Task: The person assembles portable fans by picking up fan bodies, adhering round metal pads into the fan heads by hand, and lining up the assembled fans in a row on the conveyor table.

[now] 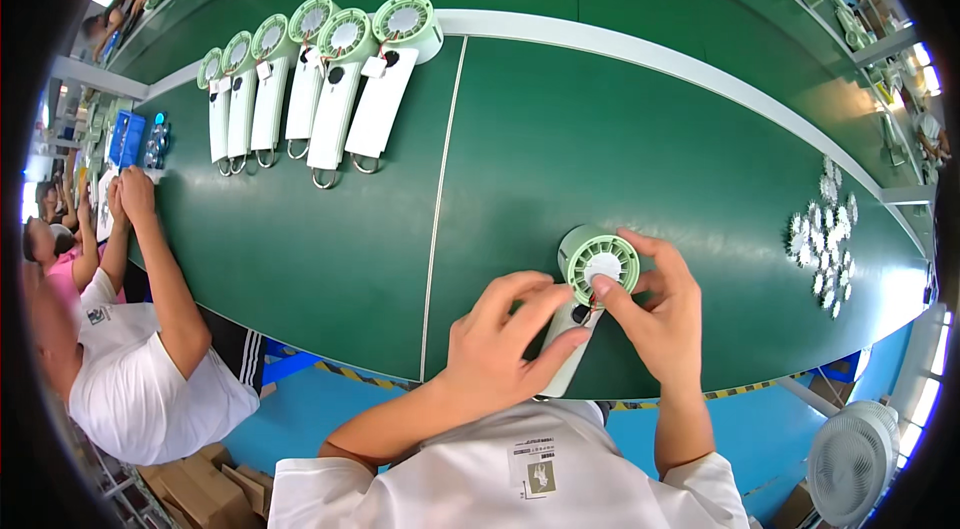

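A handheld fan (566, 364) with a round pale-green head and a white handle lies tilted at the table's near edge. My right hand (655, 314) is closed round the head's right side, its thumb pressed on the pale central disc. My left hand (500, 339) grips from the other side: fingertips at the head's lower left, thumb across the handle. Thin wires and a black round part show where head and handle meet. The handle's lower end is partly hidden behind my left hand.
Several similar fans (335, 114) lie in a row at the far left. White fan wheels (825, 234) are scattered at the right. A co-worker (150, 359) sits at my left, near a blue bin (126, 138). A metal rail (640, 54) borders the green table (560, 149). A large floor fan (850, 459) stands at lower right.
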A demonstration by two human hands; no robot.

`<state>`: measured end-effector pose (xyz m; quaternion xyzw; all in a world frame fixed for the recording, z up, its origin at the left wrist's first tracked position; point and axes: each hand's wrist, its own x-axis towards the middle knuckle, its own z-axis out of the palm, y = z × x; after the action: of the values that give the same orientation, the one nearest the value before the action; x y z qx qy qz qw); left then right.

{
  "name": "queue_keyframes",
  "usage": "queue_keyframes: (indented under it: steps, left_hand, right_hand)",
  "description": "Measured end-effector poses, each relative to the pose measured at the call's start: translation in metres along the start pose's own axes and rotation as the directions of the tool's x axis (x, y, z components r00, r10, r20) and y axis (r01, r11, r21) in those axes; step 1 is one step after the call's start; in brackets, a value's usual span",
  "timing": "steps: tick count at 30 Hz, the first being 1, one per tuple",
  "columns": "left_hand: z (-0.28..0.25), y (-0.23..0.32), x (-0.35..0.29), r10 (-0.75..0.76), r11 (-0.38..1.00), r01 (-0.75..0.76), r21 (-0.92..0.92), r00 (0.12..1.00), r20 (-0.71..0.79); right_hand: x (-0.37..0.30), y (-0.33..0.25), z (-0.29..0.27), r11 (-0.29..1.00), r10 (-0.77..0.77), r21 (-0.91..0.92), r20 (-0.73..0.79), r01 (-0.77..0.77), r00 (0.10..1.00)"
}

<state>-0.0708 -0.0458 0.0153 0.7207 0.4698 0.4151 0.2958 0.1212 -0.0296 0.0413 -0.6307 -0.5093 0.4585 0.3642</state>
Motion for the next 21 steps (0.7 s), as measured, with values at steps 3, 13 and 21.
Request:
queue_keyframes:
  steps: [3,13,21]
  left_hand:
    - [0.012,0.0,0.0,0.136,0.979,-0.126,0.162,0.989,-0.051]
    - [0.006,0.017,-0.005,-0.345,0.934,0.355,-0.033,0.924,0.166]
    - [0.017,0.025,-0.005,-0.352,0.91,0.32,0.263,0.932,0.083]
  right_hand:
    - [0.006,-0.016,-0.013,0.955,-0.03,-0.295,-0.006,0.026,1.0]
    - [0.019,-0.03,-0.035,0.89,-0.273,-0.326,0.178,0.318,0.945]
    - [-0.007,-0.003,-0.001,0.983,-0.137,-0.107,0.09,0.147,0.986]
